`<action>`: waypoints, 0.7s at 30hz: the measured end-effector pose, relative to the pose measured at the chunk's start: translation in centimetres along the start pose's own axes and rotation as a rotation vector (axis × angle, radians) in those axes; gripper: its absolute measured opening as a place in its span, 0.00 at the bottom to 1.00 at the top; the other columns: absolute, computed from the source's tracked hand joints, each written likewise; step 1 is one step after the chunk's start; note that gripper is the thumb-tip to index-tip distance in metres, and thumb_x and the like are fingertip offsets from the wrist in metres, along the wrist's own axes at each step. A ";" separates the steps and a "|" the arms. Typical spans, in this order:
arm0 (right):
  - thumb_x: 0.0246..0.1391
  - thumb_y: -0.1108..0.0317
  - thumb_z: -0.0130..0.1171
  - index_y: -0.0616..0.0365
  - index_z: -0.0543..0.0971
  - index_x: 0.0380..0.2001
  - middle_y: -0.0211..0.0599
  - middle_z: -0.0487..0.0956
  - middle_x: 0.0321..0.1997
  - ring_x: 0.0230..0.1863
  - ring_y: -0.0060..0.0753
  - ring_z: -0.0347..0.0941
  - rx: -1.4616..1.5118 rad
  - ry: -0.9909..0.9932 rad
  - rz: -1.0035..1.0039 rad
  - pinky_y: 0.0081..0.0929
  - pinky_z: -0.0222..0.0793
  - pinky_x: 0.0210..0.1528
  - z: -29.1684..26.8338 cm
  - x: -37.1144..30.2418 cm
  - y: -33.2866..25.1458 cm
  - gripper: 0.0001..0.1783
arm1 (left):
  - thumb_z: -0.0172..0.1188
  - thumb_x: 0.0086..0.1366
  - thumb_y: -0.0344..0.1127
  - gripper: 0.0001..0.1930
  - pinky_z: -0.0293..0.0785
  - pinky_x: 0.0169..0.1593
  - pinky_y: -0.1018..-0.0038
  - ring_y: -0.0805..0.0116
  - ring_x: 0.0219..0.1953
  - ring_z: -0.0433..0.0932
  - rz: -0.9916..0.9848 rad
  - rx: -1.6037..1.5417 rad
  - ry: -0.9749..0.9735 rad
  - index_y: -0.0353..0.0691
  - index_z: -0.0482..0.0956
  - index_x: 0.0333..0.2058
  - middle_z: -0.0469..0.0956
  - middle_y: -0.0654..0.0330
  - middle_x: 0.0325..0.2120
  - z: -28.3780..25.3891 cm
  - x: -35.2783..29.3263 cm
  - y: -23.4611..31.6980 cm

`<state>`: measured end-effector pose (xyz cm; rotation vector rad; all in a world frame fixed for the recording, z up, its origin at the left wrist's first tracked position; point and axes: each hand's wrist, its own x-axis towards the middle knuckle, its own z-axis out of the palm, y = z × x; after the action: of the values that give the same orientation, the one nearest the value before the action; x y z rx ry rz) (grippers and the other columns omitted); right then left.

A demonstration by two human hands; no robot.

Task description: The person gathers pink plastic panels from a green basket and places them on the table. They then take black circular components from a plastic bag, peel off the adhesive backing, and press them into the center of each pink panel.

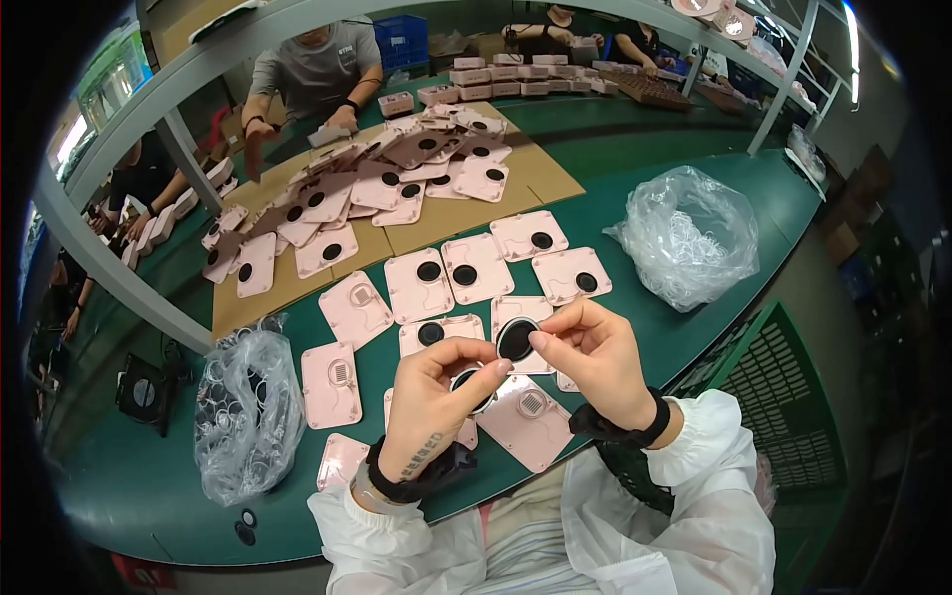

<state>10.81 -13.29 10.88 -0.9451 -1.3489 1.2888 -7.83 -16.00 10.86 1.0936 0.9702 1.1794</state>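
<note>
Over the near rows of pink panels (531, 436), my right hand (598, 355) pinches a round black disc with a pale rim (517, 339) between thumb and fingers. My left hand (428, 395) is closed beside it, its thumb and index fingertips at the disc's lower left edge. A second pale-rimmed black disc (473, 380) shows partly behind the left thumb, seemingly held in that hand; the fingers hide much of it. Several panels around carry a black disc, such as the panel (478, 256) ahead. Others, like the panel (322, 399) at left, show a bare round grille.
A clear bag of white rings (694, 283) stands at right, another clear bag (243, 436) at left. Two loose discs (248, 517) lie near the front edge. Panels are heaped on cardboard (416, 236) ahead. A metal frame (119, 253), a green crate (788, 436) and co-workers surround the table.
</note>
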 end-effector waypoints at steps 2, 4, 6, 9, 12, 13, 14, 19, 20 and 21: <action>0.49 0.78 0.62 0.65 0.76 0.31 0.30 0.76 0.29 0.26 0.11 0.70 -0.015 0.023 0.017 0.08 0.64 0.27 0.3 0.2 0.4 0.07 | 0.62 0.58 0.25 0.09 0.66 0.31 0.88 0.83 0.28 0.72 0.024 0.010 0.043 0.30 0.77 0.37 0.76 0.66 0.27 -0.1 0.3 -0.4; 0.47 0.79 0.63 0.65 0.77 0.31 0.32 0.77 0.30 0.27 0.13 0.71 -0.374 0.029 -0.412 0.09 0.64 0.25 0.4 0.2 0.6 0.07 | 0.62 0.58 0.25 0.08 0.65 0.30 0.88 0.84 0.27 0.71 0.024 0.014 0.063 0.30 0.77 0.37 0.76 0.66 0.26 -0.3 0.6 -0.8; 0.47 0.79 0.63 0.65 0.78 0.31 0.33 0.78 0.31 0.27 0.13 0.71 -0.554 0.030 -0.615 0.09 0.64 0.25 0.4 0.3 0.9 0.07 | 0.62 0.58 0.25 0.07 0.64 0.30 0.88 0.84 0.27 0.70 -0.001 0.019 0.008 0.30 0.77 0.36 0.76 0.66 0.27 -0.5 0.9 -0.9; 0.45 0.80 0.64 0.64 0.80 0.31 0.36 0.79 0.33 0.27 0.15 0.72 -0.463 -0.049 -0.521 0.10 0.63 0.23 0.4 0.2 1.4 0.08 | 0.62 0.59 0.26 0.07 0.64 0.30 0.88 0.84 0.27 0.70 -0.044 0.014 -0.027 0.30 0.78 0.35 0.76 0.66 0.27 -0.5 1.0 -1.0; 0.45 0.80 0.64 0.64 0.81 0.32 0.38 0.80 0.34 0.27 0.15 0.72 -0.420 -0.073 -0.405 0.11 0.63 0.22 -0.2 0.1 1.8 0.08 | 0.62 0.59 0.26 0.06 0.64 0.29 0.88 0.85 0.26 0.70 -0.092 0.001 -0.044 0.30 0.78 0.35 0.76 0.66 0.27 -0.5 1.1 -1.0; 0.45 0.80 0.64 0.64 0.81 0.32 0.39 0.80 0.34 0.26 0.15 0.72 -0.399 -0.086 -0.355 0.12 0.63 0.22 -0.3 0.2 1.9 0.08 | 0.61 0.59 0.26 0.06 0.64 0.29 0.88 0.85 0.26 0.70 -0.103 0.009 -0.046 0.30 0.78 0.35 0.76 0.66 0.27 -0.5 1.1 -1.0; 0.45 0.80 0.64 0.64 0.81 0.32 0.39 0.80 0.34 0.26 0.15 0.72 -0.397 -0.085 -0.348 0.12 0.63 0.22 -0.4 0.2 2.0 0.08 | 0.61 0.59 0.26 0.07 0.64 0.29 0.88 0.85 0.27 0.70 -0.113 0.017 -0.048 0.30 0.78 0.35 0.76 0.66 0.27 -0.5 1.2 -1.0; 0.45 0.79 0.65 0.63 0.82 0.32 0.37 0.81 0.32 0.23 0.14 0.69 -0.406 -0.085 -0.371 0.12 0.60 0.19 -0.4 0.3 1.9 0.08 | 0.59 0.61 0.28 0.08 0.62 0.25 0.88 0.86 0.25 0.68 -0.093 0.070 -0.049 0.29 0.78 0.37 0.76 0.67 0.25 -0.6 1.5 -1.8; 0.45 0.79 0.65 0.63 0.82 0.32 0.37 0.81 0.32 0.22 0.13 0.69 -0.426 -0.089 -0.349 0.12 0.59 0.19 -0.4 0.2 1.7 0.08 | 0.59 0.61 0.28 0.08 0.62 0.25 0.88 0.86 0.25 0.68 -0.097 0.070 -0.048 0.29 0.78 0.37 0.76 0.67 0.25 -0.6 1.5 -1.9; 0.45 0.79 0.65 0.63 0.82 0.32 0.37 0.81 0.32 0.21 0.13 0.68 -0.447 -0.091 -0.328 0.12 0.58 0.18 -0.4 0.2 1.5 0.08 | 0.59 0.61 0.29 0.08 0.62 0.24 0.88 0.86 0.24 0.68 -0.087 0.081 -0.043 0.29 0.79 0.37 0.76 0.67 0.25 -0.5 1.5 -2.0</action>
<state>11.02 -12.80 9.35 -0.9174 -1.8237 0.8030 -7.75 -14.57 8.81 1.1253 1.0296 1.0495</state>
